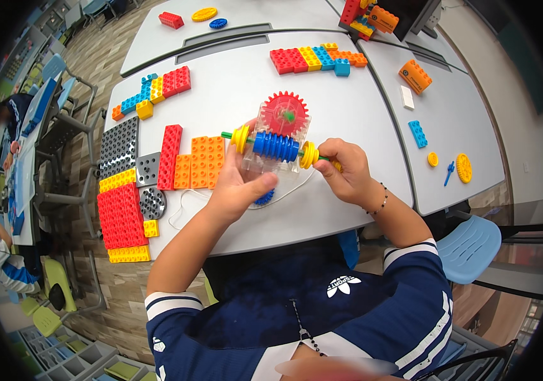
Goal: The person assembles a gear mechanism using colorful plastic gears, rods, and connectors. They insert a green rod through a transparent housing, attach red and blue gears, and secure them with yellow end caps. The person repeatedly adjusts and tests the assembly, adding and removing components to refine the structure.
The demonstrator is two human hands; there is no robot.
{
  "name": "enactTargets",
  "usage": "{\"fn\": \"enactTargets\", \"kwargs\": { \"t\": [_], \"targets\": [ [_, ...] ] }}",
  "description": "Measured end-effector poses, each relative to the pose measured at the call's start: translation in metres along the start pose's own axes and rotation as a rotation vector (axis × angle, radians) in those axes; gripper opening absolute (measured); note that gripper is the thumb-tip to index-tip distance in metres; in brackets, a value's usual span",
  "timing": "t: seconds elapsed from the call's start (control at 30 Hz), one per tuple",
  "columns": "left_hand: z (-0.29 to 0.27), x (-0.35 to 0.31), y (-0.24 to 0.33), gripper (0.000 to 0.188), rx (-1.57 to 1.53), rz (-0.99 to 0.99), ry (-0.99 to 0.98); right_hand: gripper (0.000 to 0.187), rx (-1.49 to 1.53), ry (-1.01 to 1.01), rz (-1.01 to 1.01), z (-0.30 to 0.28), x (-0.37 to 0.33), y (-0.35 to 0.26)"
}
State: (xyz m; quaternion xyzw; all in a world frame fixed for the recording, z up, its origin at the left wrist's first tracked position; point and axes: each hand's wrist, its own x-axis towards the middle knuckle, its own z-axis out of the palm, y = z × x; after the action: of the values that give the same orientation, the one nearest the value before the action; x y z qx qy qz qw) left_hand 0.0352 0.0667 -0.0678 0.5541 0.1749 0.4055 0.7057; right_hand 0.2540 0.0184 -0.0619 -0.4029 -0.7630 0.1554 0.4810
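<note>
My left hand (241,193) grips a clear plastic gearbox (260,166) from its left side, thumb across the front. Inside the box sit a red gear (284,113) and a blue worm gear (276,147). A green axle (227,135) runs crosswise through it, with a yellow pulley (239,138) on the left and another yellow pulley (309,154) on the right. At the axle's right end, my right hand (350,173) is closed in a pinch around the tip. Part of a blue gear (265,197) shows below my left thumb. A white string (185,192) trails over the table.
Sorted bricks, including a red plate (121,218) and orange blocks (208,162), lie at left. Brick rows (309,58) lie farther back. On the right table are an orange motor block (415,76) and a yellow gear wheel (463,168). A blue chair (468,249) stands beside it.
</note>
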Motion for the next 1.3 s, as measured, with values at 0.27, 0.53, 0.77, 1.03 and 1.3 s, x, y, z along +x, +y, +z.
{"fn": "enactTargets", "kwargs": {
  "t": [0.27, 0.53, 0.77, 1.03, 1.3],
  "targets": [
    [-0.001, 0.004, -0.002, 0.063, -0.351, -0.219, -0.043, 0.016, -0.086, 0.020, -0.051, 0.001, 0.003, 0.008],
    [0.000, 0.007, 0.005, 0.065, -0.254, -0.271, 0.053, 0.016, -0.262, 0.037, -0.145, -0.002, 0.008, 0.008],
    [0.004, 0.008, -0.005, 0.054, -0.198, -0.161, 0.150, 0.009, -0.207, 0.076, -0.065, 0.001, 0.009, 0.008],
    [0.004, 0.004, -0.002, 0.055, -0.127, -0.147, 0.192, 0.010, -0.005, 0.001, 0.245, -0.006, 0.003, 0.003],
    [0.004, 0.004, 0.001, 0.058, -0.041, -0.142, 0.172, 0.015, -0.023, -0.019, 0.227, -0.004, 0.007, 0.002]
  ]
}}
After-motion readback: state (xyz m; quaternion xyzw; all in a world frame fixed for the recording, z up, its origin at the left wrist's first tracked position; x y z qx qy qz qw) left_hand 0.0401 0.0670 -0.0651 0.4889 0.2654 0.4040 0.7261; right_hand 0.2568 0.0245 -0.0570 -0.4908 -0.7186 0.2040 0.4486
